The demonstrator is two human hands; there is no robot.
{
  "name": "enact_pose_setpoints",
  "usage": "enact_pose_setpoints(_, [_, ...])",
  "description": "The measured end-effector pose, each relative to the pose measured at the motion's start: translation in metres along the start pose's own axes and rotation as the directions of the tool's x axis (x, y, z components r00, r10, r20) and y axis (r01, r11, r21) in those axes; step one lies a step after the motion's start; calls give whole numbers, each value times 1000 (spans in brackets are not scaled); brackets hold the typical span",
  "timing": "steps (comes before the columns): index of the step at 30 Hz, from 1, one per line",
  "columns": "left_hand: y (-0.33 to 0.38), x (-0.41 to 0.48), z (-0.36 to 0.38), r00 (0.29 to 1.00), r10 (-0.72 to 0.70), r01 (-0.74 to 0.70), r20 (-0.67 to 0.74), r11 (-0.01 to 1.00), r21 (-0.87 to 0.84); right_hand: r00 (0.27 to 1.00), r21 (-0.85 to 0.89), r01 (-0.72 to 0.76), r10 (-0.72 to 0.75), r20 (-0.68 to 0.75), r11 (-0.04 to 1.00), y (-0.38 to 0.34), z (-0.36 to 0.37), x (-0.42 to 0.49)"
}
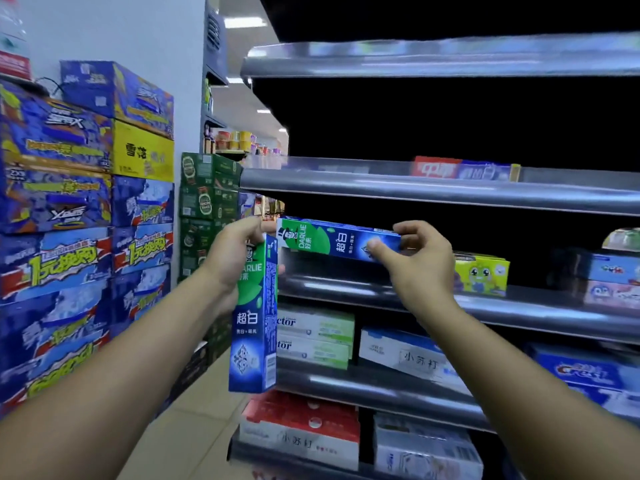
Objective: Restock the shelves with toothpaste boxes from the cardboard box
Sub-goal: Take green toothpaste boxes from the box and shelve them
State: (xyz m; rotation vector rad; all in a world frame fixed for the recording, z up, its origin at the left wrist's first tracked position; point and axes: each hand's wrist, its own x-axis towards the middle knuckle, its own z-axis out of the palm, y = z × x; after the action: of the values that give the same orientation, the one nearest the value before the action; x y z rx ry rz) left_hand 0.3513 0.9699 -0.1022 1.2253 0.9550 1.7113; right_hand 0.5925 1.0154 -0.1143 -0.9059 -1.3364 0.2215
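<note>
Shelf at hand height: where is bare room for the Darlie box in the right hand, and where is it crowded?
Bare: that shelf from its left end to the yellow-green box; also the shelf above, left of the red-and-blue boxes. Crowded: the two lower shelves, packed with white-and-green boxes and red boxes.

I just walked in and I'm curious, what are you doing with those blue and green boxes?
A person is stocking toothpaste. The right hand pinches one blue-green toothpaste box, held sideways at the left end of a shelf. The left hand grips a second box upright in front of the shelves.
</note>
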Motion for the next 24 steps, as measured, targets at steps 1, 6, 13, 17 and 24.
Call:
enact_pose_setpoints(1, [2,10,-3,1000,-2,2,2,1000,18,1000,-42,-3,4,21,999,-1,6,6])
enact_pose_setpoints(6, [3,41,-12,998,-36,28,46,984,179,999,-292,33,-22,40,956,-2,27,25])
enact_pose_setpoints(13, [-17,54,-6,987,-158,141,23,933,332,969,-579,14,131,208,815,15,37,30])
enact_pose_setpoints(17, [-16,54,-7,987,-162,148,14,926,347,969,-607,109,52,242,787,23,38,20])
enact_pose_setpoints(24, [-10,53,-16,987,-38,51,-154,995,83,963,-542,247,-141,230,804,9,28,6])
